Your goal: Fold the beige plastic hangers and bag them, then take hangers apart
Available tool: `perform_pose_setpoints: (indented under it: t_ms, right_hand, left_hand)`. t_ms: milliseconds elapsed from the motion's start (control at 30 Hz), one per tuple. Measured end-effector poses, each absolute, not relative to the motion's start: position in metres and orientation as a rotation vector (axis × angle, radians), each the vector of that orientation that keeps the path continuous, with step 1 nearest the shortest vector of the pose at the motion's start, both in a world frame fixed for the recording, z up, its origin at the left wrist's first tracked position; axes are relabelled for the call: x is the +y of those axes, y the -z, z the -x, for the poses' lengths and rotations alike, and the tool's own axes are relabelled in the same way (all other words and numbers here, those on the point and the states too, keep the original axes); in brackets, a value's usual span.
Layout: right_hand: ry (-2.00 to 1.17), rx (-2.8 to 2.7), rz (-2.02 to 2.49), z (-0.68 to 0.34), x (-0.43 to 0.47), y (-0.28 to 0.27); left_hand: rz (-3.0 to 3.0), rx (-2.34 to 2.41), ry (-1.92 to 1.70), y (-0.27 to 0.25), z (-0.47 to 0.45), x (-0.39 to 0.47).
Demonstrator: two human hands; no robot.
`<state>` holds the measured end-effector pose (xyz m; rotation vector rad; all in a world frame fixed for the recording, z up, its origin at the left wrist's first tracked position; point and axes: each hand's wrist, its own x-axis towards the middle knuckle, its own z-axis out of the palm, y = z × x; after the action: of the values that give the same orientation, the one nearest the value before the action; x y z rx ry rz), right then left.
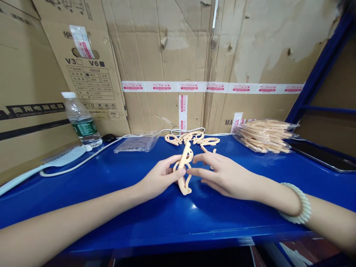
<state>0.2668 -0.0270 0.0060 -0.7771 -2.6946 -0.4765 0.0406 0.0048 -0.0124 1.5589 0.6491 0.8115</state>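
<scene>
My left hand (164,172) grips a beige plastic folding clothes hanger (182,163), thumb across its front. The hanger is folded up and held roughly upright, slightly tilted, above the blue table. Just to its right is my right hand (219,172), fingers apart and curved toward the hanger. The index and middle fingertips are close to its right side; whether they touch it I cannot tell. Beyond the hands lies a loose group of similar beige hangers (194,138). Another beige piece (204,149) is partly hidden behind my right hand.
On the blue table (155,218), clear-bagged beige hangers (264,135) are piled at the right beside a dark phone (324,155). At the left are a water bottle (82,122), a pale blue hairbrush (66,155) and a white cable (91,157). A clear plastic bag (136,142) lies before the cardboard wall (167,55).
</scene>
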Motion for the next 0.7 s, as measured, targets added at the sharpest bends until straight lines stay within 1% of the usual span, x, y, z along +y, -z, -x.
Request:
perform_pose_setpoints:
  t_ms: [100, 200, 333, 467, 533, 600, 700]
  right_hand:
    - [0.55, -2.678, 0.789, -0.2635, -0.0314, -0.0025]
    - [0.397, -2.652, 0.838, -0.2665, -0.0328, -0.0021]
    - [0.005, -2.488, 0.876, -0.2663, -0.0361, -0.0052]
    - [-0.596, -2.296, 0.79, -0.2647, -0.0355, -0.0082]
    - [-0.808, -2.213, 0.726, -0.2657, -0.033, -0.0091]
    - [-0.916, -2.12, 0.711, -0.2669, -0.0305, -0.0098]
    - [-0.971, -1.993, 0.755, -0.267, -0.0293, -0.0107]
  left_hand:
    - [-1.634, 0.662, -0.813, 0.0101, -0.0404, 0.002]
    - [-1.666, 0.712, -0.856, 0.0071, -0.0397, -0.0003]
    - [-1.76, 0.733, -0.986, 0.0073, -0.0376, -0.0014]
    - [-2.009, 0.751, -1.032, 0.0125, -0.0348, 0.0005]
    - [-2.098, 0.771, -1.049, 0.0137, -0.0341, 0.0017]
    - [-2.116, 0.774, -1.076, 0.0131, -0.0342, 0.0021]
    - [-2.084, 0.763, -1.105, 0.0109, -0.0347, 0.001]
